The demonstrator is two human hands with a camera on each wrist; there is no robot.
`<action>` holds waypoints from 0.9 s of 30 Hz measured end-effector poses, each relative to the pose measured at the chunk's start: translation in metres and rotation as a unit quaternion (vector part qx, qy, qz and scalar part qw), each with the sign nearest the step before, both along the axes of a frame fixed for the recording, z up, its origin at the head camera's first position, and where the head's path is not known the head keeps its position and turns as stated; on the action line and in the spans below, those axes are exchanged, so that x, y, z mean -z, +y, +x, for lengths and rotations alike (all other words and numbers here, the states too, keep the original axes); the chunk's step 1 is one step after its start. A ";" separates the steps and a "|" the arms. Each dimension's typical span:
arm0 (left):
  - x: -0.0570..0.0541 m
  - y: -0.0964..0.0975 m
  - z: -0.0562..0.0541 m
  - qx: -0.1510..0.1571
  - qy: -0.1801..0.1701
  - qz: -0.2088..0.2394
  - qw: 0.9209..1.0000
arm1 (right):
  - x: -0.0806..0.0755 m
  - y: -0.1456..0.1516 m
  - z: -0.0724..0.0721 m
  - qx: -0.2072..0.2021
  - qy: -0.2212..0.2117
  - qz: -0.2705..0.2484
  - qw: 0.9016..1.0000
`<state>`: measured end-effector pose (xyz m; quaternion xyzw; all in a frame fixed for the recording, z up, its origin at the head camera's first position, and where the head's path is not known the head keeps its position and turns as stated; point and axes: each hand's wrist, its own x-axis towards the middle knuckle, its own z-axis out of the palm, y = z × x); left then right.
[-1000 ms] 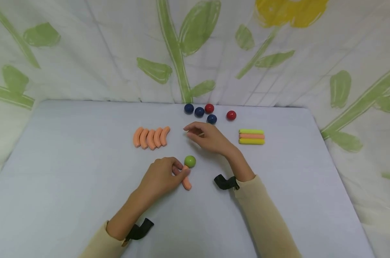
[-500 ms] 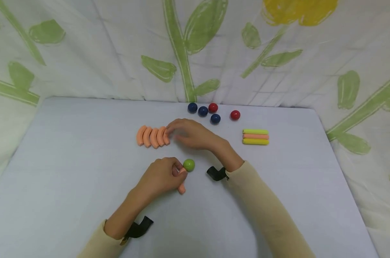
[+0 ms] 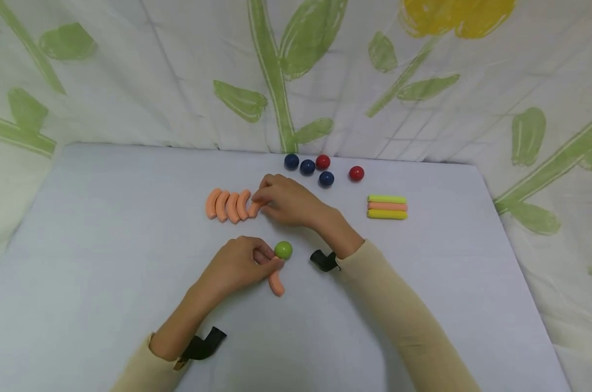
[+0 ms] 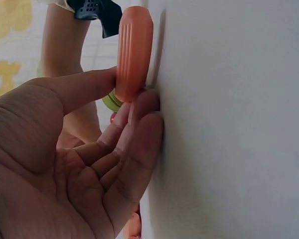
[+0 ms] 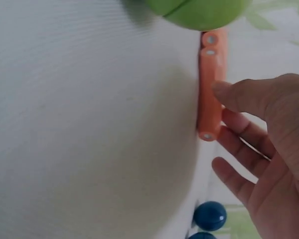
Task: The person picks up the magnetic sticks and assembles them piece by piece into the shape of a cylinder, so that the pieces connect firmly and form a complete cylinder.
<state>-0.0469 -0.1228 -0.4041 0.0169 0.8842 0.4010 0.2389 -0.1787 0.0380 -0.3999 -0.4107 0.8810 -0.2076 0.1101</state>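
My left hand [image 3: 237,264] pinches a curved orange magnetic stick [image 3: 276,285] low over the tabletop. A green ball [image 3: 283,250] is at the far end of that stick; in the left wrist view the green ball shows partly behind the curved stick [image 4: 134,52]. At the right end of a row of similar curved orange sticks [image 3: 232,207], my right hand [image 3: 296,201] has thumb and fingers on the last stick [image 3: 254,211]. Seen from the right wrist, the thumb presses one side of this stick [image 5: 208,94], which has a grey dot in its end.
Dark blue balls [image 3: 307,167] and red balls [image 3: 356,173] lie along the back of the white table [image 3: 104,261]. Straight yellow, orange and lime sticks [image 3: 387,207] lie side by side at the right. A cloth with painted plants [image 3: 178,81] hangs behind.
My right hand has moved left to the row of curved sticks and taken hold of the rightmost one. My left hand keeps its stick, shifted slightly left with the green ball.
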 end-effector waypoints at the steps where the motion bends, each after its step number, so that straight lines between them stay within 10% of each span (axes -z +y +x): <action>1: 0.000 -0.001 0.000 -0.001 0.000 0.000 1.000 | 0.000 0.000 0.000 0.005 0.001 0.000 1.000; 17: -0.002 -0.002 -0.001 0.001 -0.006 -0.007 1.000 | 0.019 0.015 0.004 0.013 -0.035 -0.053 0.998; 27: 0.001 0.000 -0.002 0.009 0.005 -0.001 1.000 | 0.016 0.054 0.020 0.093 -0.079 -0.101 0.987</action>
